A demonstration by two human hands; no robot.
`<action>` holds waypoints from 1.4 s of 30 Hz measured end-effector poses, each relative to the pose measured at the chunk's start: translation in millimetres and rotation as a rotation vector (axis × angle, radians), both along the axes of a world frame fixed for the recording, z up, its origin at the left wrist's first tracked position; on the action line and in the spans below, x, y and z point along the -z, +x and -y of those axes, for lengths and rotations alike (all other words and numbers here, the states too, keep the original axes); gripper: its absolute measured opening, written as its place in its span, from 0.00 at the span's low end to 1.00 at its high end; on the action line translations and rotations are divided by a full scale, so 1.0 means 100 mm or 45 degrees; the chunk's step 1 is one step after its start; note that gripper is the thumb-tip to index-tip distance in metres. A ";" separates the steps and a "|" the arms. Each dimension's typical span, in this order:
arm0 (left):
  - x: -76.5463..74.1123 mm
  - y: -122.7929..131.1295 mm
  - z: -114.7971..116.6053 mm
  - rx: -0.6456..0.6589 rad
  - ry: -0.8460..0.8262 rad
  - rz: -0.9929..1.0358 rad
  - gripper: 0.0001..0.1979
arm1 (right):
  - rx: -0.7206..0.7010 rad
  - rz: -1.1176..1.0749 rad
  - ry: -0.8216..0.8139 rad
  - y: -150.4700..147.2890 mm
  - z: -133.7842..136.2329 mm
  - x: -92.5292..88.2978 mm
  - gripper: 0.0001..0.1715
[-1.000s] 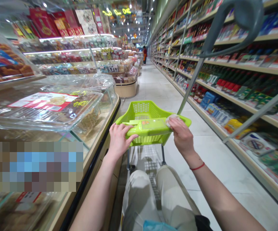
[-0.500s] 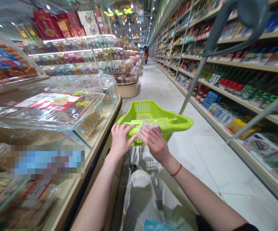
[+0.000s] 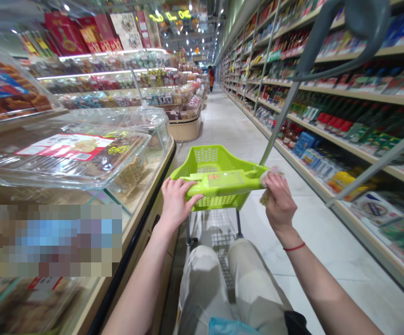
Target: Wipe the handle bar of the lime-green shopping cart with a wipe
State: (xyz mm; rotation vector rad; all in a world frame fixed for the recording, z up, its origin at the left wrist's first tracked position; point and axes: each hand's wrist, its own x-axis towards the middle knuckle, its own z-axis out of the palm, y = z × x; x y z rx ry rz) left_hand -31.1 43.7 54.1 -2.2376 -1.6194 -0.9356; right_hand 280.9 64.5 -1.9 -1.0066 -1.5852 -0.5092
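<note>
The left hand [image 3: 177, 199] and right hand [image 3: 281, 201] are apart: the left clasps the green handle [image 3: 223, 186], probably steadying the cart, while the right bunches a pale cloth [image 3: 271, 176] at the handle's right end, seemingly so fabric meets plastic. The cart's basket [image 3: 207, 154] lies just beyond, between packaged food [image 3: 62, 145] and shelves [image 3: 362, 96]

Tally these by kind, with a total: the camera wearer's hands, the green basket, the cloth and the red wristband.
Hands: 2 (left hand gripping the basket's near edge, right hand holding the cloth)
Green basket: 1
Cloth: 1
Red wristband: 1
Total: 5
</note>
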 end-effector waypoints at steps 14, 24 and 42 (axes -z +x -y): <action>-0.02 -0.01 0.01 0.024 0.025 0.021 0.18 | -0.182 0.392 0.069 -0.22 0.00 -0.11 0.25; -0.04 0.00 -0.07 0.008 0.035 0.073 0.18 | 0.000 0.082 -0.042 0.13 -0.02 -0.04 0.22; -0.04 -0.03 -0.12 0.005 0.041 0.136 0.16 | -0.133 0.207 -0.023 0.18 -0.05 -0.12 0.19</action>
